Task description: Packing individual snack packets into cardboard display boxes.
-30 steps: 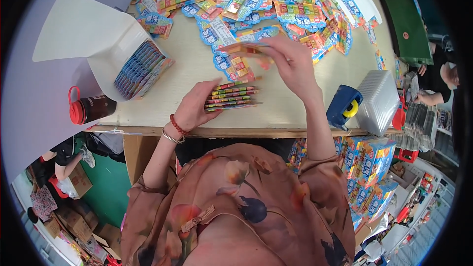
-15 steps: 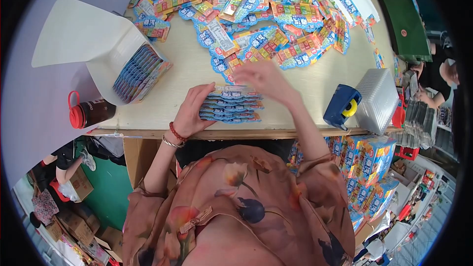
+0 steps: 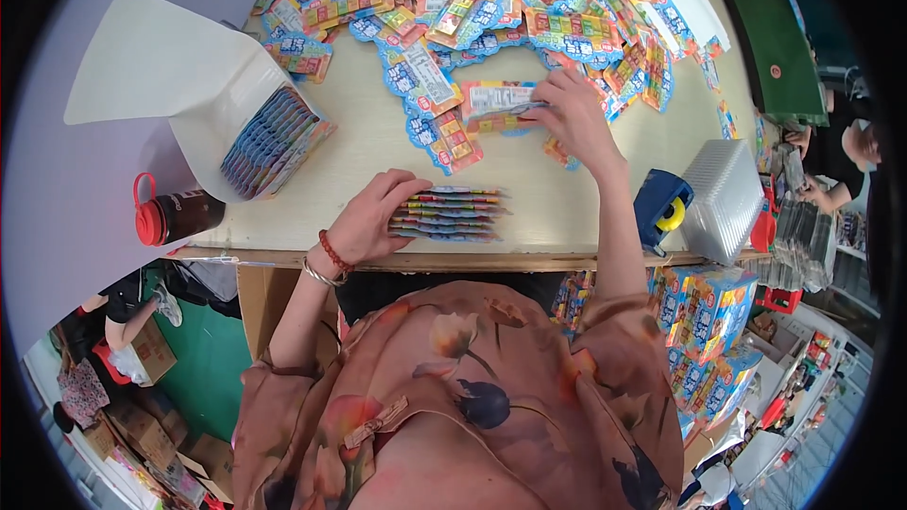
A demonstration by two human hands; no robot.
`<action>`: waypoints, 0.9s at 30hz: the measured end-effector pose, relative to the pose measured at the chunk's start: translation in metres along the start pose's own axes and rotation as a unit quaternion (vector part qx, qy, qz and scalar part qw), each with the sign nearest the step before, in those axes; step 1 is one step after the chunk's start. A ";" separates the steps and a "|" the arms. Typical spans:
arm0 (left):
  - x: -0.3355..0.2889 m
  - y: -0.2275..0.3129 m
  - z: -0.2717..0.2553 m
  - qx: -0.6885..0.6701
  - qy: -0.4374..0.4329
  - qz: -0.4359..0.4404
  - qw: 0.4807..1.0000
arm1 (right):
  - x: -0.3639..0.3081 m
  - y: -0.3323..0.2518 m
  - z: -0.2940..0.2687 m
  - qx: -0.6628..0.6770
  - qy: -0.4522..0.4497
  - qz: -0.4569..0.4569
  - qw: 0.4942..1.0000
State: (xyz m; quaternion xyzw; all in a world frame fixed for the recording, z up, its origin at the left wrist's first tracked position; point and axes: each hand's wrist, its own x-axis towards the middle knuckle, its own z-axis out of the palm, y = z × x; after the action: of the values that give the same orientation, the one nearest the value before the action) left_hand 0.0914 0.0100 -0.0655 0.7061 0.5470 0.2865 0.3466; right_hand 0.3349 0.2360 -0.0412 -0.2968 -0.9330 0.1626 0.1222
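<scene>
My left hand (image 3: 371, 215) is closed round the left end of a stack of candy packs (image 3: 449, 214), which stand on edge near the table's front edge. My right hand (image 3: 572, 113), farther out and to the right, pinches the right end of one candy pack (image 3: 499, 98), its pale printed back showing. Behind it a loose heap of colourful candy packs (image 3: 453, 14) spreads over the far part of the table. At the left, a white display box (image 3: 203, 113) lies open with a row of candy packs (image 3: 271, 142) inside.
A dark bottle with a red lid (image 3: 179, 215) stands at the left edge. At the right are a blue tape dispenser (image 3: 661, 208) and stacked clear plastic trays (image 3: 723, 194). Filled colourful boxes (image 3: 704, 307) are piled below the table's right side. Another person's arm (image 3: 831, 191) shows far right.
My right hand has moved from above the stack outward and right, and now grips a single candy pack. My left hand stays on the stack, whose packs now stand more upright.
</scene>
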 end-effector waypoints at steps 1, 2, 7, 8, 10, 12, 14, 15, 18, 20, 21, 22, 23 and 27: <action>-0.003 0.002 0.002 -0.002 -0.002 0.000 1.000 | -0.009 -0.004 -0.003 0.051 0.021 0.026 0.998; -0.004 0.002 0.004 -0.007 -0.009 -0.005 1.000 | -0.018 -0.009 -0.001 0.051 0.020 0.028 0.998; -0.006 -0.007 0.029 -0.160 0.137 -0.011 0.977 | -0.043 -0.065 0.027 0.333 -0.065 0.095 0.936; -0.003 -0.006 0.027 -0.113 0.134 -0.020 0.984 | -0.042 -0.067 0.030 0.332 -0.063 0.097 0.936; 0.002 -0.008 0.021 -0.081 0.085 -0.012 0.993 | -0.039 -0.064 0.037 0.393 -0.072 0.087 0.913; 0.001 -0.005 0.015 -0.048 0.035 -0.005 0.998 | -0.027 -0.037 0.025 0.337 -0.105 0.070 0.933; 0.005 -0.002 0.014 -0.049 0.027 -0.008 0.998 | -0.016 -0.015 0.027 -0.027 0.047 -0.015 0.998; 0.006 0.000 0.013 -0.049 0.026 -0.004 0.998 | -0.013 -0.005 0.029 -0.030 0.049 -0.013 0.998; 0.005 0.002 0.011 -0.070 0.004 -0.027 0.997 | -0.013 0.020 0.041 -0.078 0.004 -0.049 0.996; 0.004 0.003 0.010 -0.080 0.000 -0.022 0.997 | -0.019 0.025 0.047 -0.049 0.051 -0.031 0.997; 0.004 0.003 0.010 -0.089 -0.006 -0.019 0.996 | -0.023 0.027 0.049 -0.018 0.098 -0.011 0.995; 0.003 0.000 0.012 -0.088 -0.004 -0.022 0.996 | -0.025 0.021 0.048 -0.016 0.097 -0.014 0.995; 0.002 -0.002 0.013 -0.072 0.005 -0.007 0.997 | -0.030 0.008 0.041 0.015 0.110 0.045 0.993; 0.003 -0.009 0.020 -0.129 0.035 0.002 0.991 | -0.060 -0.031 0.054 0.238 0.147 0.070 0.957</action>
State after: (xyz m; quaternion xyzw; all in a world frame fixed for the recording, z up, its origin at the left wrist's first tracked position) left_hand 0.1025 0.0105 -0.0846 0.6460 0.5163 0.3798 0.4147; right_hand 0.3492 0.1641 -0.0871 -0.3445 -0.8158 0.3429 0.3132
